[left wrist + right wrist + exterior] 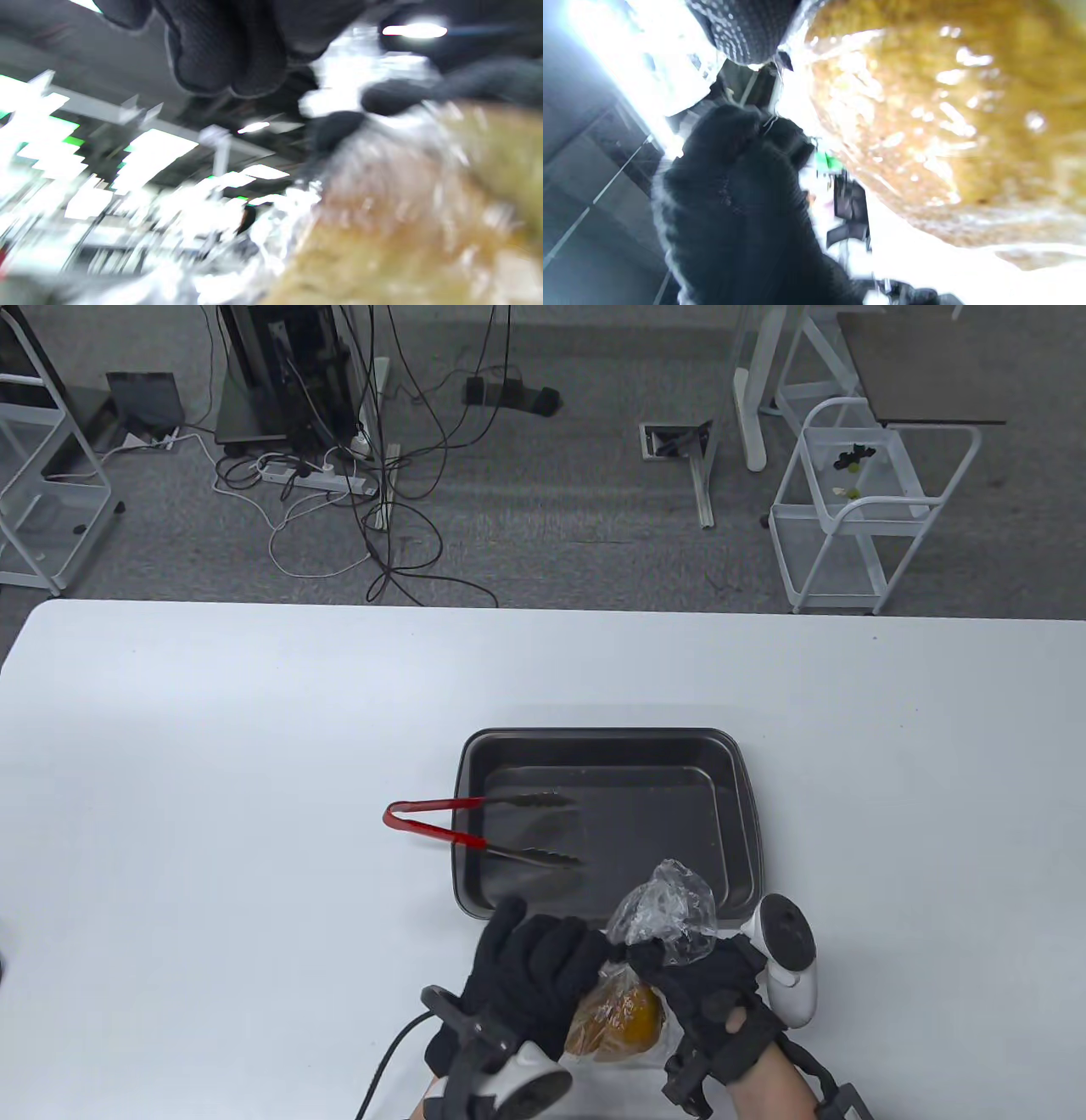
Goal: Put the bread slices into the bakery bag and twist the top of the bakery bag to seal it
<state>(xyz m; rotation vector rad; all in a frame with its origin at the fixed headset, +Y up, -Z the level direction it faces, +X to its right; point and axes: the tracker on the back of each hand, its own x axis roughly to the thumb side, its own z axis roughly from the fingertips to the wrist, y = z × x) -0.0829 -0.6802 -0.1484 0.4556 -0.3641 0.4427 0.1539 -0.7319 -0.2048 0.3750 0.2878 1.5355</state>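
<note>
The fingers of the left hand (530,976) and the right hand (708,993) curl round the neck of the clear bakery bag (666,912), which sits gathered between them. The bread slices (615,1022) lie inside the bag just below the fingers, above the bench (212,814); the crumpled bag top sticks up past the right fingers.

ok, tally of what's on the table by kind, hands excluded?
Dark rectangular metal baking tray: 1
Red-handled metal tongs: 1
Clear plastic bakery bag: 1, gripped at its neck by both hands
Brown bread inside the bag: slice count not readable
Total: 3 items plus the bread
</note>
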